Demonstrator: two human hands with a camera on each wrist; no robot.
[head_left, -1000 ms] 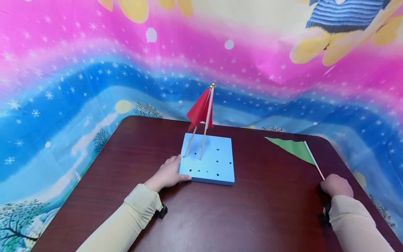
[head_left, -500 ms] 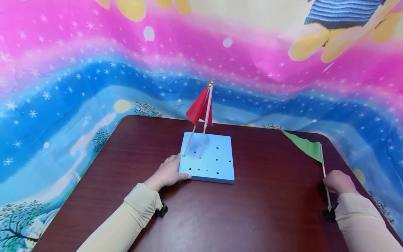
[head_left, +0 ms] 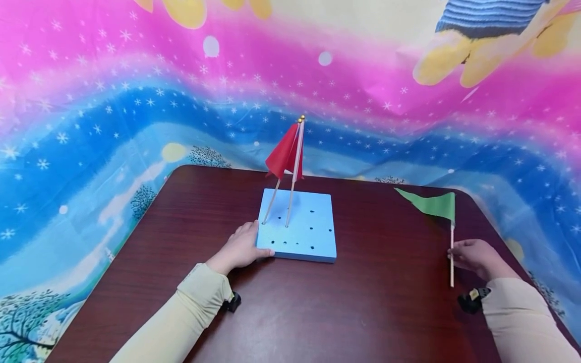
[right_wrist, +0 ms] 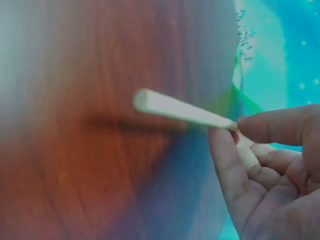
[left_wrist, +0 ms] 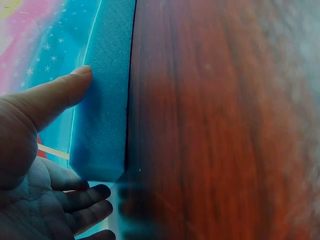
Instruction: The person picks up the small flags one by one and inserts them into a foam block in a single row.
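Observation:
A square light-blue foam board (head_left: 320,200) with several small holes lies mid-table. My left hand (head_left: 238,247) holds its near left corner, the thumb (left_wrist: 60,95) on the front side and the fingers by the left side. Two red flags (head_left: 282,154) on thin sticks are stuck in the board, leaning so their gold-tipped tops nearly meet. At the right, my right hand (head_left: 474,256) pinches a green pennant flag (head_left: 438,205) by its wooden stick (right_wrist: 180,110) between thumb and forefinger. The stick stands roughly upright, its bare lower end pointing down.
The dark wooden table (head_left: 372,302) has rounded far corners. A colourful printed cloth (head_left: 363,101) hangs behind and around it. A black wrist camera (head_left: 473,301) sits below the right hand, another (head_left: 233,302) at the left wrist.
The right hand has swung the green flag from slanting to upright and moved slightly left, its grip now a fingertip pinch with the stick's lower end exposed. The left hand and board stay put.

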